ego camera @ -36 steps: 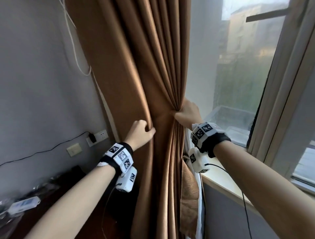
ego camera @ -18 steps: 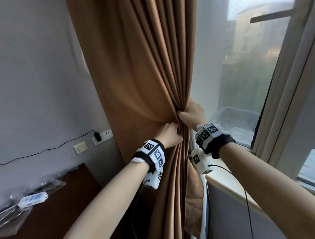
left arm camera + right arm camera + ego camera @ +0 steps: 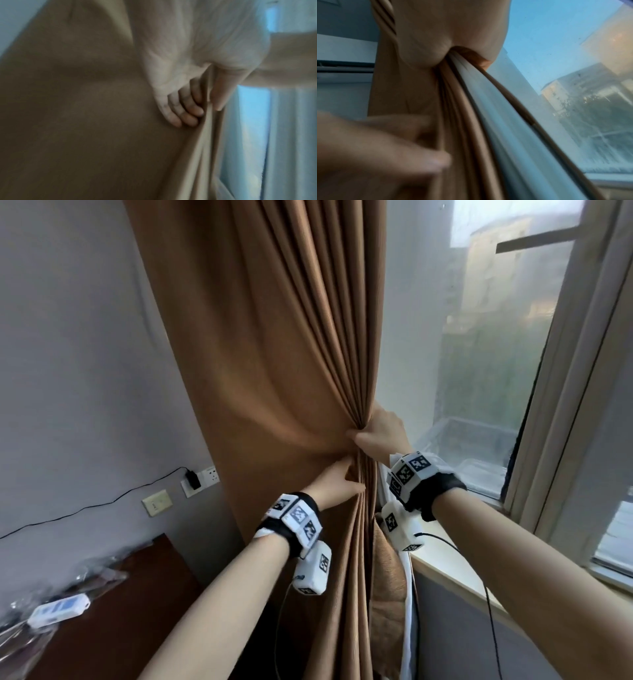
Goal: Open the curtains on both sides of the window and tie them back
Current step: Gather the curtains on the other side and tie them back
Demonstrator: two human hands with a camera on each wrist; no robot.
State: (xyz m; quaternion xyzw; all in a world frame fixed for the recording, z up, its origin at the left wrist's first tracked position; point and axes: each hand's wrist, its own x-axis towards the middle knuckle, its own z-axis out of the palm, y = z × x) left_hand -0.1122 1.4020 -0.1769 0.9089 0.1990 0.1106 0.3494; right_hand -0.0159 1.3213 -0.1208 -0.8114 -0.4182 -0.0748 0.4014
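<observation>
Left hand (image 3: 334,484) slid right to gathered brown pleated fabric curtain (image 3: 274,354), now under right hand (image 3: 378,436).
Curtain hangs vertical; both hands grip its bunched folds.

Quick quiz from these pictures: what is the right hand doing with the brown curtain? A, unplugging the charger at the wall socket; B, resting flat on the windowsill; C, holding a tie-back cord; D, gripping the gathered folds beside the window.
D: the right hand is closed round the bunched pleats of the brown curtain, next to the window.
</observation>
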